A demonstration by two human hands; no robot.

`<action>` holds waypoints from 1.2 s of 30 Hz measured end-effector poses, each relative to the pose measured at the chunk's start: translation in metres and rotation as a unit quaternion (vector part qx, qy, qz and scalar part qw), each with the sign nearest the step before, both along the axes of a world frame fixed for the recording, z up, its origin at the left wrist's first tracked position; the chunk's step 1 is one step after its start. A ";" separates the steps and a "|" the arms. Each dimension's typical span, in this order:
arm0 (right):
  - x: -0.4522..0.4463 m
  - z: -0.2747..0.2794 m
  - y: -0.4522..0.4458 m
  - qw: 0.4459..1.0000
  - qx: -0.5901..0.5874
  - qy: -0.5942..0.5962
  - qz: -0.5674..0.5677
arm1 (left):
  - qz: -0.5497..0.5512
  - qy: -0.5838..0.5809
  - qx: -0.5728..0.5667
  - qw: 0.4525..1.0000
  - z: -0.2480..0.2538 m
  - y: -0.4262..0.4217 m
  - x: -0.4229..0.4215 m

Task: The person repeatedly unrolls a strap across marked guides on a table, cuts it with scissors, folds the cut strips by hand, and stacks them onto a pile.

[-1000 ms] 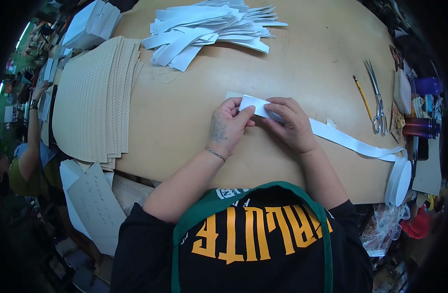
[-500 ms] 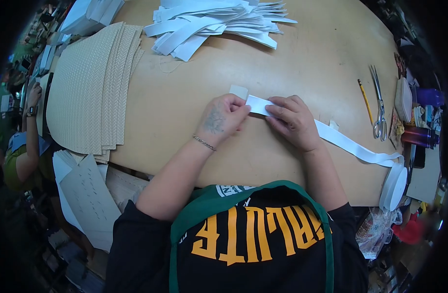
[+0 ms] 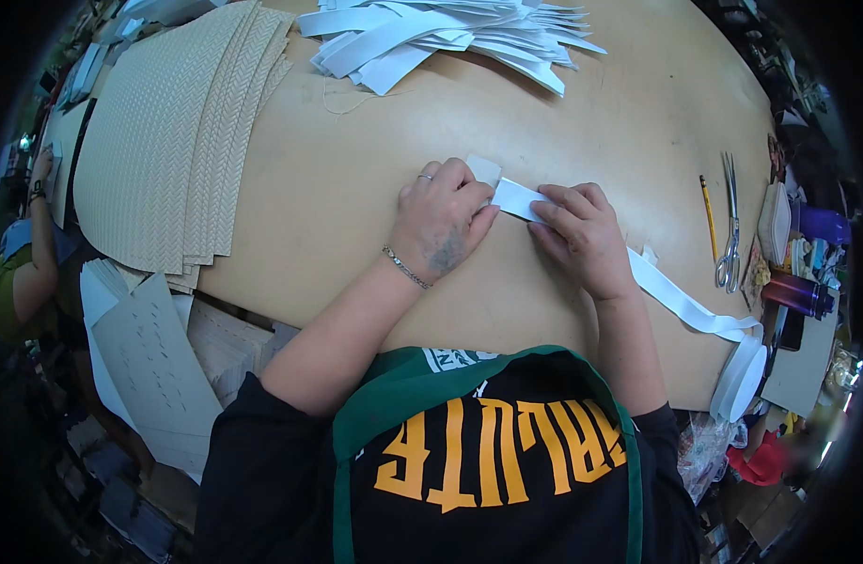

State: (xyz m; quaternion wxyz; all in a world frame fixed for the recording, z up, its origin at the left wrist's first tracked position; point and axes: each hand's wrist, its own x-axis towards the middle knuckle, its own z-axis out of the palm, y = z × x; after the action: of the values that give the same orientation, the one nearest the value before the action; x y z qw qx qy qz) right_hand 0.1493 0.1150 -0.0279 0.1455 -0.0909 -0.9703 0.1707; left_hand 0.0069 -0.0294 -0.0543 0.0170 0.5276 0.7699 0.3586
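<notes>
Two bare hands work on a white strip (image 3: 519,198) above the middle of the counter (image 3: 375,136), near its front edge. The left hand (image 3: 443,214), fingers curled, pinches the strip's end between thumb and forefinger; a small pale piece (image 3: 484,170) shows just beyond its knuckles. The right hand (image 3: 587,235) grips the strip farther along, fingertips on the upper face and thumb at the near edge. From beneath the right hand the strip runs, slightly twisted, to an upright white roll (image 3: 738,379) at the counter's right edge. A small scrap (image 3: 649,254) lies just beside this length. Farther right, a pencil (image 3: 709,218) and closed scissors (image 3: 729,226) lie side by side. A loose pile of white strips (image 3: 450,36) occupies the far side, and overlapping sheets with a woven texture (image 3: 159,132) are stacked at left. Another person (image 3: 25,273) is partly visible at the left margin.
</notes>
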 end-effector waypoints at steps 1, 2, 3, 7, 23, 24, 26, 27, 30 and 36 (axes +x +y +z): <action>0.000 0.001 0.000 1.000 0.002 -0.006 -0.005 | -0.002 0.006 0.003 1.000 -0.002 0.001 0.000; -0.001 0.002 0.000 1.000 0.005 -0.004 -0.004 | -0.005 0.013 0.005 1.000 -0.004 0.001 -0.001; -0.002 0.002 0.000 1.000 0.006 -0.002 -0.003 | -0.003 0.017 -0.001 1.000 -0.004 0.001 0.000; -0.008 0.001 -0.004 0.999 0.027 0.012 0.013 | 0.000 0.027 -0.011 1.000 -0.004 0.001 0.001; -0.012 -0.028 -0.012 0.995 0.025 0.095 -0.009 | -0.019 0.063 0.016 0.998 -0.008 0.002 0.000; -0.012 -0.029 -0.013 0.995 0.032 0.095 -0.015 | -0.019 0.069 0.015 0.997 -0.009 0.002 0.000; -0.011 -0.029 -0.015 0.994 0.042 0.093 -0.026 | -0.020 0.079 0.013 0.997 -0.010 0.002 0.001; -0.011 -0.028 -0.016 0.994 0.046 0.092 -0.030 | -0.023 0.077 0.017 0.997 -0.010 0.002 0.001; -0.012 -0.027 -0.017 0.994 0.059 0.083 -0.035 | -0.029 0.064 0.024 0.997 -0.008 0.002 -0.001; -0.012 -0.028 -0.016 0.995 0.062 0.071 -0.033 | -0.020 0.036 0.025 0.999 -0.007 0.003 -0.001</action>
State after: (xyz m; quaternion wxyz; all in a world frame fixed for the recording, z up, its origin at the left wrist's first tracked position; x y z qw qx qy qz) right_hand 0.1368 0.0994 -0.0554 0.2252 -0.1011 -0.9627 0.1112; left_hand 0.0059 -0.0260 -0.0613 -0.0173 0.5556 0.7501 0.3583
